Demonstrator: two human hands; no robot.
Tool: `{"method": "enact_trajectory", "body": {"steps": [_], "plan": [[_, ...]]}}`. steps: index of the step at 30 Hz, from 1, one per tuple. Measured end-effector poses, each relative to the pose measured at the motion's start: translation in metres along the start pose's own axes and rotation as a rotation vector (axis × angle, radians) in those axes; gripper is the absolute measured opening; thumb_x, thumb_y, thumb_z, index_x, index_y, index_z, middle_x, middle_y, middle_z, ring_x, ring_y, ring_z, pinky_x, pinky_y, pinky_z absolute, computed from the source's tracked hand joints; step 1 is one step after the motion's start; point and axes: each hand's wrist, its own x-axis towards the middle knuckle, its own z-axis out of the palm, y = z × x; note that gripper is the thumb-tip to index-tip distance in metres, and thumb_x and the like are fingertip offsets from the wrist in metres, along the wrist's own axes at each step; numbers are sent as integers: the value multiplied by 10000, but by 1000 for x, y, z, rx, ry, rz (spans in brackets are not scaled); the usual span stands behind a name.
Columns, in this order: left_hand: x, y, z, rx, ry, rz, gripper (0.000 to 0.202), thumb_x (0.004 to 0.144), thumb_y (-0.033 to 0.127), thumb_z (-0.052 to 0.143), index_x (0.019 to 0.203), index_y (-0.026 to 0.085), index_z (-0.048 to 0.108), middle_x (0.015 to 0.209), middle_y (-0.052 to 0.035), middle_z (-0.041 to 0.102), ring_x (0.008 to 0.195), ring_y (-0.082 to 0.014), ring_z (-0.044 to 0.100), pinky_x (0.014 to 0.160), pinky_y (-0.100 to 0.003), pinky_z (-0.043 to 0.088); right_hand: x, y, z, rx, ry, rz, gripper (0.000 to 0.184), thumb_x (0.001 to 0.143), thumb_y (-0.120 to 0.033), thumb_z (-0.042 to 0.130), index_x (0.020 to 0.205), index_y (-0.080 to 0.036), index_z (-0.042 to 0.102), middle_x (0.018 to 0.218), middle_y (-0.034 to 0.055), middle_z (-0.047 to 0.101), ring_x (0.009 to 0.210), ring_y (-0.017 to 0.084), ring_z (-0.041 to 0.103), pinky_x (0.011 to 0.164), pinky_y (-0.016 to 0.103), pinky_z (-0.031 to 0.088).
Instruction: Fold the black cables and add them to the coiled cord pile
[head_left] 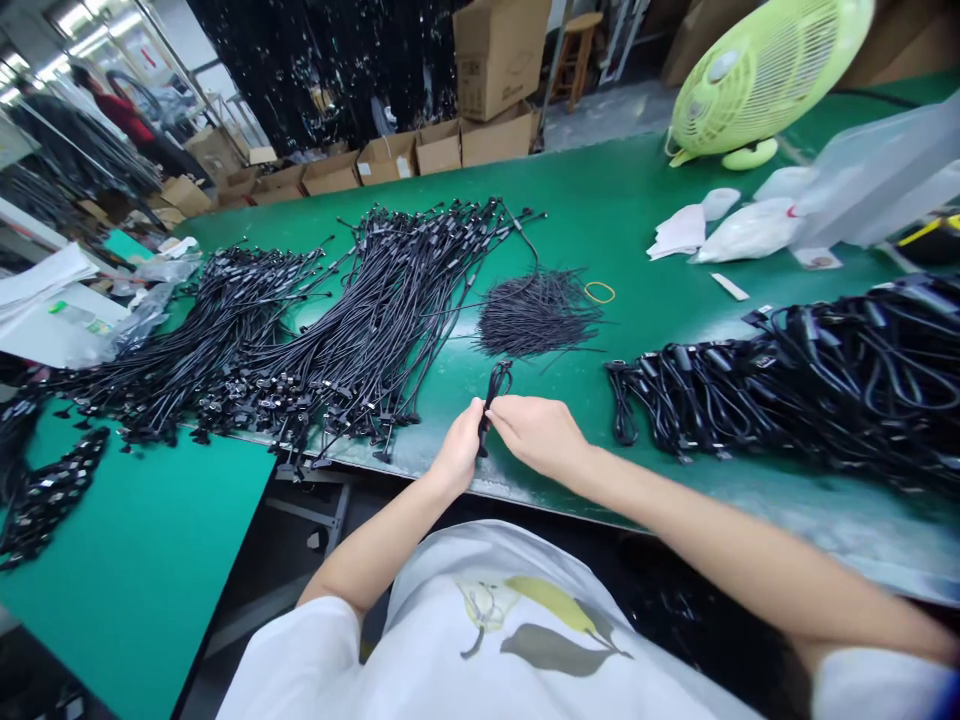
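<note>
Near the front edge of the green table, my left hand [459,448] is closed round a folded black cable [498,380], whose looped end sticks up above the fingers. My right hand [541,432] meets it from the right, thumb and fingers pinched together against the cable; whether a thin tie is between them is too small to make out. Just beyond my hands lies a pile of thin black ties [536,312]. Long loose cables [390,290] with connectors spread to the left. Bundled cables [720,390] lie in a row at the right.
A yellow rubber band [599,292] lies by the ties. At the back right stand a green fan [765,80] and plastic bags [757,230]. Open cardboard boxes [386,160] line the far edge. A lower green table [142,540] adjoins at left. People stand in the left background.
</note>
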Motion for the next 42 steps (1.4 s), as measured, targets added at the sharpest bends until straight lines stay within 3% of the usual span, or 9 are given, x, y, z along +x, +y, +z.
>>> {"method": "enact_trajectory", "body": {"steps": [4,7,10,15,19,22,33,37,42], "plan": [[0,12,-8,27,12,123,529,911,585,407,807,158,702,943,-75,661,933,-198,578,903,-328,429,-6,9,28,640,0,215,339,897,-362,411,683,-174,593,663,17,610,626,141,529,611,250,345],[-10,23,-15,432,-187,283,594,925,588,377,654,165,695,960,-85,637,950,-200,546,955,-332,404,-8,23,29,855,1,316,334,854,-402,454,622,-183,551,563,-18,512,560,124,448,578,246,326],[-12,20,-19,662,-418,214,639,917,637,332,741,168,728,903,-82,642,915,-205,543,953,-349,405,-10,27,13,751,143,307,308,849,-380,464,625,-185,545,599,-7,529,608,133,473,609,253,335],[-5,23,-20,464,-337,62,946,887,674,-68,890,169,732,907,-102,646,944,-227,559,906,-372,437,-19,5,5,619,-58,6,321,886,-338,439,636,-187,572,697,15,613,672,141,529,658,254,351],[-22,41,-22,695,-448,263,862,884,727,87,824,166,739,1004,-107,631,956,-217,513,966,-357,389,-15,15,17,707,-130,153,308,849,-340,461,600,-180,544,605,-8,559,610,131,484,607,244,328],[-29,34,-23,753,-563,185,845,914,680,82,860,143,731,947,-109,656,849,-191,510,896,-342,414,-9,30,16,748,-39,248,313,849,-370,460,612,-178,533,591,-17,534,610,128,472,603,239,320],[-8,8,-32,503,-378,-150,767,930,664,182,1109,109,680,1061,-116,693,1003,-235,593,955,-381,431,-33,12,10,31,18,-258,255,897,-156,403,776,-164,627,758,75,636,689,157,515,620,273,300],[-13,22,-29,525,-497,83,544,893,583,483,1199,163,642,1322,-119,587,1252,-255,499,1123,-385,302,-34,11,17,493,-55,-76,320,926,-312,412,705,-169,595,697,43,598,647,137,496,610,254,321],[-20,22,-19,456,-532,179,460,905,500,519,1217,180,626,1355,-128,571,1290,-257,488,1125,-401,311,-30,10,31,1413,-322,407,441,792,-617,526,650,-205,459,476,-110,173,405,65,121,409,222,166]]}}
